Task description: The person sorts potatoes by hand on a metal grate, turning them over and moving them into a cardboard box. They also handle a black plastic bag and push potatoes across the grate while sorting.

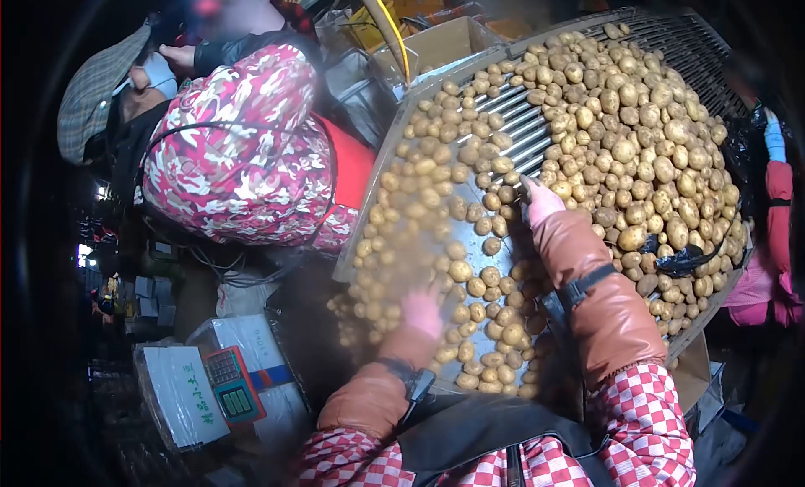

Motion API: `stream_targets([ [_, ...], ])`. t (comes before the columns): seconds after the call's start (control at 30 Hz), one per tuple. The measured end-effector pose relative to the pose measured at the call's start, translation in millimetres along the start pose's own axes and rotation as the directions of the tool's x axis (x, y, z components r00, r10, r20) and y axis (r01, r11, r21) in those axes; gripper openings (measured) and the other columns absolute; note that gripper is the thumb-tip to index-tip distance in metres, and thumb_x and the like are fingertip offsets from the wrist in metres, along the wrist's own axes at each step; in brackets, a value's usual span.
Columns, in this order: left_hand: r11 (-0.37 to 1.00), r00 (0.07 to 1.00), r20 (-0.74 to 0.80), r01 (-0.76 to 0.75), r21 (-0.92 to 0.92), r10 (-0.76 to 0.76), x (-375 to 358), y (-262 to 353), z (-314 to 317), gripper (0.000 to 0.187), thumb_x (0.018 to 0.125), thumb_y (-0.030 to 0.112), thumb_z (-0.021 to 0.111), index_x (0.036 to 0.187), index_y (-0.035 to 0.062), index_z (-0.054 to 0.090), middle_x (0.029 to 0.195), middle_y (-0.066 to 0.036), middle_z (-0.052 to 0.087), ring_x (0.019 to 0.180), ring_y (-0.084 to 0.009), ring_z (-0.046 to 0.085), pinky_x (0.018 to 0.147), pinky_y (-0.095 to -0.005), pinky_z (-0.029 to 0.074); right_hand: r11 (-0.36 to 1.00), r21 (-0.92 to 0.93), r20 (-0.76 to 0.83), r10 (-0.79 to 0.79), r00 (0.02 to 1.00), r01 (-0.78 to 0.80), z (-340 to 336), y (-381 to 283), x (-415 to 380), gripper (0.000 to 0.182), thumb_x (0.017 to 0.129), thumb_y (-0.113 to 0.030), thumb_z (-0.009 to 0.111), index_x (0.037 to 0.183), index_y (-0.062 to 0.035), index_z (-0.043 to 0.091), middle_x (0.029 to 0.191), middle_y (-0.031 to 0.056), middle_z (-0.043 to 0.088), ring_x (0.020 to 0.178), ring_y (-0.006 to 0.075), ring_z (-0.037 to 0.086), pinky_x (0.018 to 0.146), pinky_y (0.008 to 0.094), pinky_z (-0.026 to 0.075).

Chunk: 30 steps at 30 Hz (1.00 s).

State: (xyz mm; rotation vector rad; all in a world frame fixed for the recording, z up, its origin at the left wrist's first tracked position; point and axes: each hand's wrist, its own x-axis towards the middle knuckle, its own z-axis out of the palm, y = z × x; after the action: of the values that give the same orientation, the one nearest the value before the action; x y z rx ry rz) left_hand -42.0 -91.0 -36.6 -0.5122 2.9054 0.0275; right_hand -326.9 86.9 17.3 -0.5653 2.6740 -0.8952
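Potatoes lie all over a metal sorting table (475, 256) in front of me. My left hand (423, 309) is over the loose potatoes (394, 269) at the table's left edge; a blur in the view smears its fingers. My right hand (543, 202) reaches to the left edge of the big potato pile (625, 126), near the metal slats (521, 122). Its fingers look stretched out against the potatoes, and I see nothing gripped in it. Between my hands, several potatoes (490, 319) form a band running down toward me.
A person in a pink camouflage jacket (235, 151) is at the left of the table. A cardboard box (449, 46) stands behind it. A red scale (231, 386) rests on white boxes (180, 395) at lower left. Black plastic (683, 259) lies on the pile. Another person's red sleeve (778, 202) shows at right.
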Motion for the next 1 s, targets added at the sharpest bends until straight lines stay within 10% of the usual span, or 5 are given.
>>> stream_targets([
  [0.27,0.955,0.986,0.01,-0.157,-0.251,0.165,60.1,36.8,-67.8,0.044,0.084,0.018,0.065,0.127,0.0088,0.061,0.132,-0.018,0.057,0.112,-0.036,0.058,0.097,-0.0459,0.047,0.924,-0.366,0.329,0.237,0.914,-0.108,11.8,11.3,45.9,0.035,0.089,-0.014,0.056,0.124,-0.0122,0.059,0.127,0.0231,0.058,0.12,0.0356,0.058,0.099,0.0454,0.048],
  [0.43,0.888,0.91,-0.294,-0.373,-0.268,0.293,188.8,79.2,-69.4,0.034,0.078,0.006,0.057,0.109,0.0083,0.07,0.104,-0.02,0.067,0.103,-0.0398,0.06,0.093,-0.0468,0.048,0.983,-0.184,0.195,0.031,0.98,0.006,7.5,26.6,-1.3,0.029,0.086,-0.022,0.062,0.113,-0.0128,0.059,0.099,0.0209,0.069,0.096,0.0406,0.067,0.086,0.0496,0.052],
  [0.5,0.926,0.969,0.015,-0.233,-0.298,0.249,230.9,95.1,-62.1,0.029,0.083,0.009,0.057,0.11,0.0059,0.069,0.105,-0.021,0.067,0.105,-0.0404,0.061,0.093,-0.0466,0.049,0.994,-0.049,0.048,0.1,0.994,-0.098,24.5,48.7,-14.4,0.039,0.078,-0.034,0.07,0.111,-0.0142,0.061,0.093,0.0224,0.069,0.091,0.0419,0.067,0.083,0.0491,0.053],
  [0.83,0.938,0.965,0.036,-0.243,-0.246,0.26,232.1,134.4,-83.2,0.034,0.092,0.019,0.06,0.123,0.0053,0.064,0.117,-0.025,0.064,0.111,-0.038,0.062,0.098,-0.0464,0.049,0.853,0.459,-0.002,0.282,0.959,-0.25,-66.2,52.9,-197.5,0.03,0.087,-0.018,0.074,0.114,-0.0057,0.067,0.105,0.0093,0.068,0.087,0.0198,0.067,0.078,0.0309,0.054],
  [1.0,0.963,0.979,0.131,-0.122,-0.24,0.157,215.5,120.1,-46.4,0.035,0.091,0.02,0.061,0.123,0.0052,0.064,0.116,-0.025,0.064,0.111,-0.0397,0.062,0.098,-0.0459,0.049,0.064,0.977,0.158,0.419,0.894,-0.203,-57.0,79.0,-266.8,0.033,0.088,-0.008,0.074,0.119,-0.0047,0.063,0.099,0.0053,0.066,0.077,0.0116,0.062,0.064,0.0265,0.053],
])
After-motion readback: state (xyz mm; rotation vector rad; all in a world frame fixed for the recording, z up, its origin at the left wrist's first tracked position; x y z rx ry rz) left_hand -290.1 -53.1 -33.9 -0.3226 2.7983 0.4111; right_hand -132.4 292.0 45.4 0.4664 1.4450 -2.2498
